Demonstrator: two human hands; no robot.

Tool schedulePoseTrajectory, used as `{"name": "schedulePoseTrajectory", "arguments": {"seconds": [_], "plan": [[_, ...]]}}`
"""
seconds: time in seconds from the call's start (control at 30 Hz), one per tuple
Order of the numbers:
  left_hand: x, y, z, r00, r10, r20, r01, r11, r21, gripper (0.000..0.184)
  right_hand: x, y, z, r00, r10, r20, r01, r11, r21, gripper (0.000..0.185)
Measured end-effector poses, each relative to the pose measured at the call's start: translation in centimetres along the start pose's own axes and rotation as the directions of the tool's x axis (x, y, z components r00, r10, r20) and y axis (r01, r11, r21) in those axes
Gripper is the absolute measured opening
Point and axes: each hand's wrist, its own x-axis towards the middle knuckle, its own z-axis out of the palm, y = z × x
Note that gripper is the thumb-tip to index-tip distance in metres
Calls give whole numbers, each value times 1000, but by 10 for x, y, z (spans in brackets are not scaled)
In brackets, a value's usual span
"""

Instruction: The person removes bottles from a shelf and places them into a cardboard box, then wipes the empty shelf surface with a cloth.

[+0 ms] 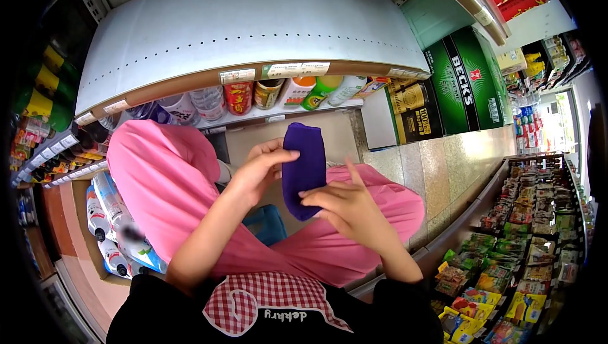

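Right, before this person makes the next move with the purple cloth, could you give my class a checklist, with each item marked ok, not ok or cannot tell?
1. Left hand on the purple cloth: ok, thumb across its near face at the left edge.
2. Right hand on the cloth: ok, fingertips near its lower end.
3. A hand free for something else: not ok, both are on the cloth.
4. Cloth off the white shelf: ok, held in front of it, over the lap.
5. Cloth's far side checked for dirt: cannot tell, it faces away from the camera.
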Motion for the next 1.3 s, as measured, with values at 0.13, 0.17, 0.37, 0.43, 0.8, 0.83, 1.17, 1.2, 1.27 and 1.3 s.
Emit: {"name": "schedulePoseTrajectory", "arguments": {"seconds": [0.13, 0.17, 0.37, 0.43, 0.8, 0.83, 1.17, 1.2, 1.27, 1.3], "plan": [[-10, 0, 5, 983, 156, 98, -166, 981, 98, 36, 3, -3, -12, 1000, 2, -25, 0, 997, 79, 24], [-11, 0, 5, 973, 188, 135, -206, 970, 129, 35, 5, -3, -16, 998, 21, -66, -14, 994, 110, 25], [-35, 18, 23, 986, 151, 67, -162, 963, 214, 33, 29, 24, -20, 936, 19, -353, 78, 963, 259, 25], [-39, 28, 23, 968, 139, 207, -176, 969, 172, 39, 33, 33, -15, 940, 80, -333, 55, 924, 378, 23], [-42, 38, 22, 836, 425, 348, -547, 594, 589, 33, 42, 31, -24, 999, 52, -16, -33, 810, 586, 82], [-43, 41, 22, 825, 441, 353, -562, 578, 591, 33, 43, 31, -27, 995, 71, 65, -95, 840, 534, 74], [-35, 60, -6, 735, 666, 127, -574, 512, 639, 49, 88, 29, -65, 950, 231, -211, -70, 814, 577, 34], [-32, 60, -10, 752, 651, 107, -562, 547, 621, 47, 104, 32, -76, 928, 269, -257, -58, 787, 614, 33], [-22, 58, -21, 786, 612, 89, -536, 602, 593, 44, 147, 50, -90, 860, 194, -471, 67, 874, 482, 35], [-18, 57, -23, 779, 617, 109, -545, 582, 604, 41, 174, 64, -97, 797, 98, -596, 50, 973, 227, 35]]}}
